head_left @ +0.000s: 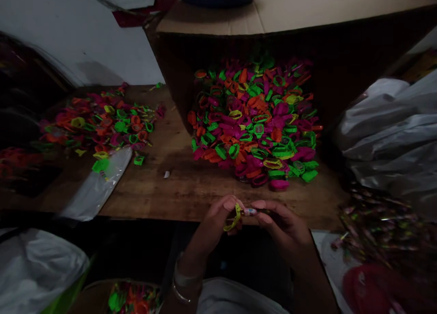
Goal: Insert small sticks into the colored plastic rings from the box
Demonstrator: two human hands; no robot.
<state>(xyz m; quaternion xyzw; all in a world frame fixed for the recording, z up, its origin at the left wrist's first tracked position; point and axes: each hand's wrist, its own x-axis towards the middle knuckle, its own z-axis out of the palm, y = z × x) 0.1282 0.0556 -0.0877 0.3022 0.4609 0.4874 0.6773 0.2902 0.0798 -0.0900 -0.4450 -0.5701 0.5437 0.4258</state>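
Over the table's front edge, my left hand (218, 216) pinches a yellow plastic toy watch (233, 217), its band curved like an open ring. Close by on the right, thumb and fingers of my right hand (282, 220) are closed on a small printed candy tube (251, 211) with a pale wrapper. The tube's left end meets the toy watch; whether it sits inside it I cannot tell. Beyond my hands lies a large heap of green, orange, pink and yellow toy watches (258, 131), spilling out of a cardboard box (211, 23) lying on its side.
A second heap of toy watches (119, 126) lies on the wooden table (150, 193) at left, beside a clear plastic bag (99, 191). Dark printed wrapper strips (382, 227) are piled at right, below white plastic bags (389, 127). More toy pieces (134, 298) fill a container below.
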